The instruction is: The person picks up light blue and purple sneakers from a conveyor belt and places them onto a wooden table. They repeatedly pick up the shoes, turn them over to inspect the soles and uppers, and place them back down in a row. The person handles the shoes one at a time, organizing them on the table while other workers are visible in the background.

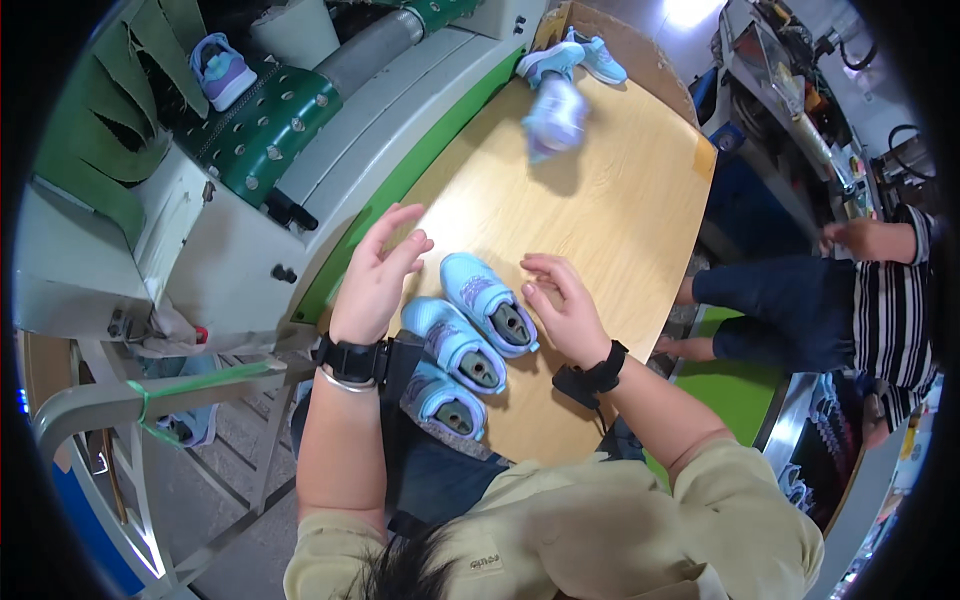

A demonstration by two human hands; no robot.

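Three light-blue shoes (470, 335) lined up at surface (620, 200) near edge. Left hand (378, 275), right hand (565, 310) both spread, empty, flanking them. More shoes (560, 95) unsorted at far end.

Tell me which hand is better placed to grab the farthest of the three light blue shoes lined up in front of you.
Right, probably. The right hand has its fingertips almost at the side of the farthest shoe, palm turned toward it. The left hand is open and raised above the table, nearer the conveyor side.
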